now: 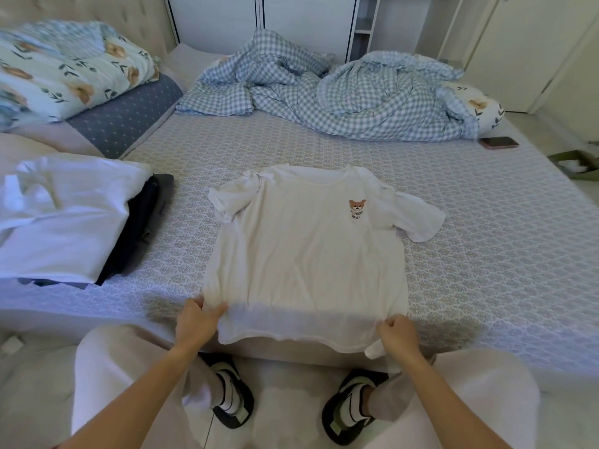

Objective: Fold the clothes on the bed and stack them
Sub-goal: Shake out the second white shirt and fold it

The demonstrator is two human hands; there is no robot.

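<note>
Bedroom, seen from above the foot of a wide bed [470, 241] covered in a pale sheet printed with small repeating medallions. White cupboard doors [308, 17] across the 12 o'clock edge.

At 10 o'clock: folded floral quilt [61, 79], puffy, pale green with tan blooms, sitting on a grey-blue dotted cushion [126, 121]. At 9 o'clock: stack of folded clothes [64, 222], smooth white cotton on top, dark garments showing beneath along its right edge.

Dead centre: white T-shirt [304, 254], spread flat and face up, neckline toward 12 o'clock, small brown bear print [357, 209] on the chest with lettering under it. Left sleeve bunched and wrinkled, right sleeve fanned out flat toward 3 o'clock. Hem hanging slightly over the near edge of the mattress.

At 7 o'clock of the shirt: left hand [196, 320], fingers and thumb pinching the hem's left corner. At 5 o'clock of the shirt: right hand [397, 333], fingers curled tight round the hem's right corner, a bit of white fabric poking out below the fist.

At 1 o'clock: crumpled blue-and-white gingham duvet [340, 95], heaped in soft folds. Beside it at 2 o'clock: floral pillow [483, 108], then a dark phone [499, 142] lying flat near the bed's right edge.

At 6 o'clock: pale trousers, white socks, black slippers [233, 400] on a light floor.
</note>
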